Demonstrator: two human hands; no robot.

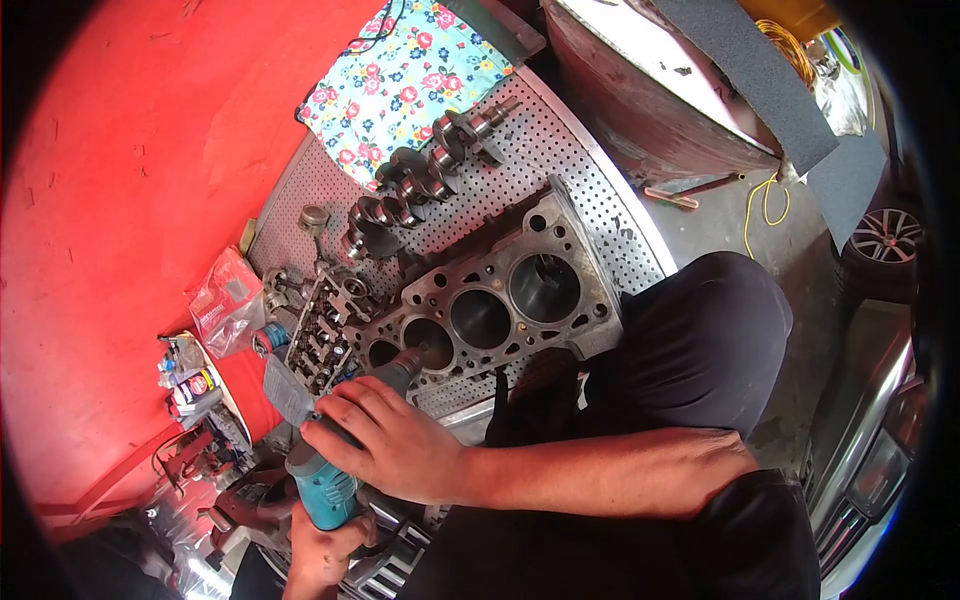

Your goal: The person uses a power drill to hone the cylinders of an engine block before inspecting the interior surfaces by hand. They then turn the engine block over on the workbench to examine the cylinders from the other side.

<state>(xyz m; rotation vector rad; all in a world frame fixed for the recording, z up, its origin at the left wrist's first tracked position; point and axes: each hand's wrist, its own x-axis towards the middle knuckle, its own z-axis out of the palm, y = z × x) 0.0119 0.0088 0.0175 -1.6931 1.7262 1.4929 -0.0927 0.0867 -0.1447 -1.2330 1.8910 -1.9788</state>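
One teal power drill (325, 490) is gripped by the fingers of the right hand (400, 440) ahead and left hand (325, 550) behind, likely steadying it toward a cylinder bore (432, 335) in the engine block (450, 302).

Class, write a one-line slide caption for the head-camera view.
Right hand and left hand hold a teal power tool at an engine block, a crankshaft lying nearby.

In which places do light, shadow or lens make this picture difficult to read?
In the head view, the corners are black and the bench edge looks bowed; also in the head view, the white surface is washed out; there too, the block's bores are dark, its top fairly sharp.
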